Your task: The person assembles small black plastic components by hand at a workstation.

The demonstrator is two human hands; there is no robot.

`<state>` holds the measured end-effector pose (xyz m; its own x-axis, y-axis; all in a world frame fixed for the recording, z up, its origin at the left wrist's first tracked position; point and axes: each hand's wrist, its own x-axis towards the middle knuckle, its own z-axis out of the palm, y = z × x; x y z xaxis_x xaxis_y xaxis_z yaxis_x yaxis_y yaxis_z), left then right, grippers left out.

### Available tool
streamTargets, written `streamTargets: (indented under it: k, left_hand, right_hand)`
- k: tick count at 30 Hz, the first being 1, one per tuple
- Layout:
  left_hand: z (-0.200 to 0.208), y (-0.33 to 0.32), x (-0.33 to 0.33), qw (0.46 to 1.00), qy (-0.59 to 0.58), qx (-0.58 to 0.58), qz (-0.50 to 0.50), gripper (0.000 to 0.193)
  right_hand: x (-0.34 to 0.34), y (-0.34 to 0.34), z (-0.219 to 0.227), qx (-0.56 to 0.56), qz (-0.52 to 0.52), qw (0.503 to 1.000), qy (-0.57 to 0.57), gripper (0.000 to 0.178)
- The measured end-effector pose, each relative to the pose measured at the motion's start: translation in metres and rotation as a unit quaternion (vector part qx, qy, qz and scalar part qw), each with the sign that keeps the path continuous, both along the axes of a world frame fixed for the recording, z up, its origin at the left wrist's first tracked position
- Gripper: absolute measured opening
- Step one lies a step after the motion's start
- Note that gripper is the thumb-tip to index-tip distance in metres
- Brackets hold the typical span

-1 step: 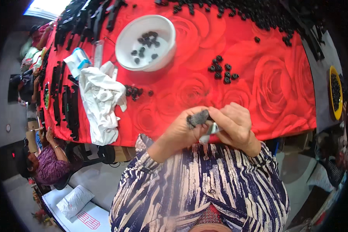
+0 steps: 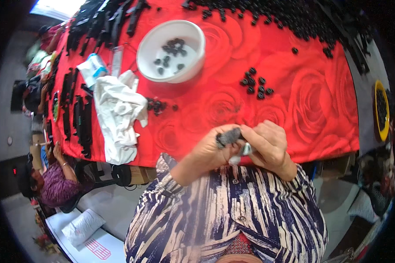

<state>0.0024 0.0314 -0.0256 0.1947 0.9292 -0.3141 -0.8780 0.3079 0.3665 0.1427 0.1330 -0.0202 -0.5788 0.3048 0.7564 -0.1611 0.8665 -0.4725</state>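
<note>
In front of my chest, over the table's near edge, both hands come together. My left hand (image 2: pixel 208 149) is closed on a small dark grey fuzzy piece (image 2: pixel 229 137), which sticks up between the hands. The fingers of my right hand (image 2: pixel 270 144) are closed and meet the piece from the other side. A narrow whitish thing (image 2: pixel 235 159) with a rounded end hangs below, between the hands, by my right fingers. Its kind is not clear, and the fingers hide part of both things.
A red rose-print cloth (image 2: pixel 307 127) covers the table. On it are a white bowl (image 2: pixel 142 65) with black beads (image 2: pixel 174 47), loose black beads (image 2: pixel 251 81), a white cloth (image 2: pixel 118 114) and black strips (image 2: pixel 83 127). A yellow tray (image 2: pixel 383 131) stands at right; people sit at left.
The table and its things have shifted slightly right and down in view. My hands stay together on the same piece, slightly further right, with a small change in its tilt.
</note>
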Motion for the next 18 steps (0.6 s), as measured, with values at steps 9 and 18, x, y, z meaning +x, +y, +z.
streamTargets:
  k: [9,18]
  left_hand:
    - [0.003,-0.01,-0.001,0.963,0.263,0.031,0.039,0.027]
    - [0.001,-0.005,-0.001,0.629,0.691,0.247,0.257,0.036]
  right_hand:
    - [0.005,-0.011,-0.002,-0.122,0.0,0.992,-0.023,0.029]
    - [-0.001,-0.026,0.008,-0.479,-0.032,0.873,-0.086,0.015]
